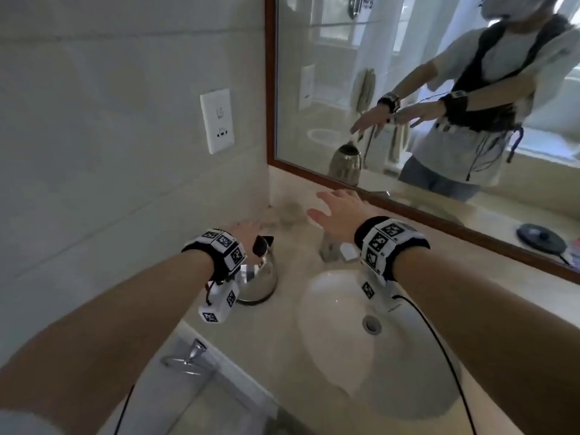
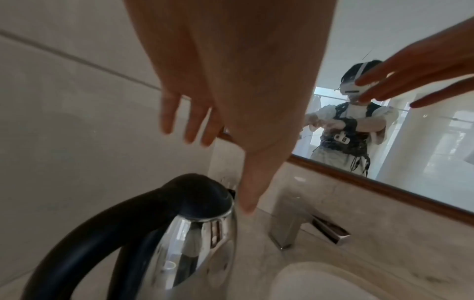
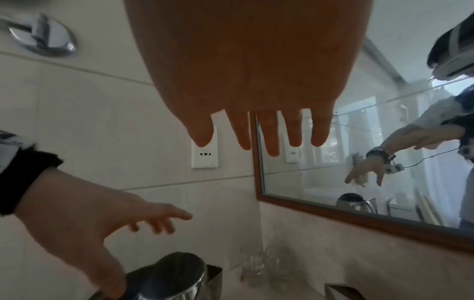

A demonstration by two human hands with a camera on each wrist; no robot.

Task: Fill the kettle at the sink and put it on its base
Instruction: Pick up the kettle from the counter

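Observation:
The steel kettle (image 1: 262, 277) with a black lid and handle stands on the counter left of the sink (image 1: 405, 384). My left hand (image 1: 248, 229) hovers just over its top with fingers straight and spread, holding nothing. In the left wrist view the thumb of my left hand (image 2: 225, 142) points down beside the kettle (image 2: 195, 243) lid. My right hand (image 1: 326, 205) is flat and spread above the faucet (image 1: 329, 246), also holding nothing. The round black kettle base (image 1: 541, 238) lies on the counter far right, under the mirror.
Clear glasses (image 1: 290, 211) stand in the back corner behind the kettle. A wall socket (image 1: 217, 120) is on the tiled wall to the left. The framed mirror (image 1: 408, 89) runs along the back. A towel ring (image 1: 185, 359) hangs below the counter's front edge.

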